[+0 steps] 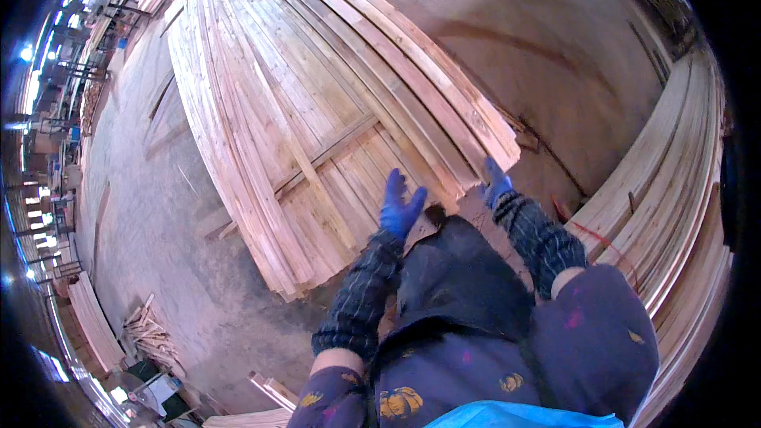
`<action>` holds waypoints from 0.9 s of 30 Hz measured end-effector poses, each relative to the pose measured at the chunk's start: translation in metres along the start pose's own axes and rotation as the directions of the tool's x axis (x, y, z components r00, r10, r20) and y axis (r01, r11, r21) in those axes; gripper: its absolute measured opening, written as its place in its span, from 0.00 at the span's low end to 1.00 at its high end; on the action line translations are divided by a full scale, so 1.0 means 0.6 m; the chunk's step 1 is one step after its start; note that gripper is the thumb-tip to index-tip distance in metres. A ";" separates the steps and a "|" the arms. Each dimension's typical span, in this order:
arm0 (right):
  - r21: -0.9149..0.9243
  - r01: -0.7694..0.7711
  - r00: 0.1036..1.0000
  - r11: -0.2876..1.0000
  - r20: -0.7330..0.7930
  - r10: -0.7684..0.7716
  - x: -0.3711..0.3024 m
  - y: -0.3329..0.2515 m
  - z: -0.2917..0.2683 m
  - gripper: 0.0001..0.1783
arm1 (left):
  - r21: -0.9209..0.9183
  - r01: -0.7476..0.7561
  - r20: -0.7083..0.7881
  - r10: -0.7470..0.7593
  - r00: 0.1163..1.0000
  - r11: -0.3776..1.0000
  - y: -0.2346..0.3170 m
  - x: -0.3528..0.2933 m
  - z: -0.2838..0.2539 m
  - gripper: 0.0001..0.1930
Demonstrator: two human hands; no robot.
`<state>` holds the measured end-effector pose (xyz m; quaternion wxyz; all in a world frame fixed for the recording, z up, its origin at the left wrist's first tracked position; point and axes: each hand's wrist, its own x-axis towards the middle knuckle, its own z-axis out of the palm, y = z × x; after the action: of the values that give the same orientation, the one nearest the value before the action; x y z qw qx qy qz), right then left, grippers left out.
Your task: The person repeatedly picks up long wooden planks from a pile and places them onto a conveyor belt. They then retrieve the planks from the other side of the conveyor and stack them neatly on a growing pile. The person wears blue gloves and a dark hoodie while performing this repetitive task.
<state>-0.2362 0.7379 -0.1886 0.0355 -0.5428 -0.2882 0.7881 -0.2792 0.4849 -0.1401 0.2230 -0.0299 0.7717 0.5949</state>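
Planks [317, 111] of pale wood lie in a big flat stack that fills the upper middle of the view, its long boards running away from the person and its near end hanging above the concrete floor [158, 269]. A thinner strip [325, 154] lies slantwise across the top of the stack. The left hand [400, 204], in a blue glove, is raised over the near end of the stack with its fingers spread and pointing up; it grips nothing, and whether it touches the wood cannot be told. The right hand [495, 184], also blue-gloved, reaches to the near right corner of the stack, close under the edge of the thicker boards piled along that side. Its fingers look loosely curled, but whether they clasp a board cannot be told. Both forearms wear dark checked sleeves [539, 242].

A second pile of long boards [674, 190] runs along the right rim of the view, well apart from the main stack. Smaller bundles of wood [95, 321] and scraps [151, 333] lie on the floor at lower left.
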 end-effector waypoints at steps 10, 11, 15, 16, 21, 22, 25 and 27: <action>-0.065 -0.217 0.976 0.974 0.004 0.218 0.038 -0.011 -0.041 0.12 | -0.346 0.092 -0.051 -0.117 0.992 0.934 -0.003 0.267 0.249 0.41; 0.001 -0.220 0.975 0.975 -0.017 0.220 0.043 -0.007 -0.047 0.08 | -0.415 0.149 -0.016 -0.171 0.985 0.898 0.008 0.270 0.256 0.41; 0.053 -0.268 0.963 0.962 0.055 0.265 0.027 -0.015 -0.049 0.12 | -0.464 0.137 -0.096 -0.204 0.974 0.875 0.011 0.273 0.253 0.40; 0.037 -0.262 0.965 0.964 0.011 0.262 0.012 -0.021 -0.041 0.14 | -0.514 0.244 -0.033 -0.303 0.953 0.823 0.007 0.270 0.243 0.42; -0.163 -0.223 0.953 0.961 0.173 0.250 -0.029 -0.044 -0.061 0.14 | -0.501 0.491 0.259 -0.418 0.871 0.713 0.086 0.235 0.194 0.49; -0.362 -0.149 0.936 0.920 0.250 0.250 -0.041 -0.066 -0.073 0.16 | -0.471 0.468 0.233 -0.406 0.884 0.748 0.091 0.227 0.183 0.49; -0.934 0.108 0.847 0.341 0.266 0.460 -0.083 -0.169 -0.068 0.24 | -0.549 0.390 0.272 -0.283 0.920 0.739 0.068 0.200 0.131 0.46; -0.981 0.194 0.831 0.022 0.176 0.528 -0.099 -0.213 -0.046 0.29 | -0.614 0.362 0.247 -0.265 0.932 0.701 0.069 0.170 0.086 0.43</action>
<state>-0.2205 0.8337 -0.0827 -0.5244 -0.2146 -0.6750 0.4725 -0.3682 0.5673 -0.1511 0.3502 -0.1950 0.4828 0.7786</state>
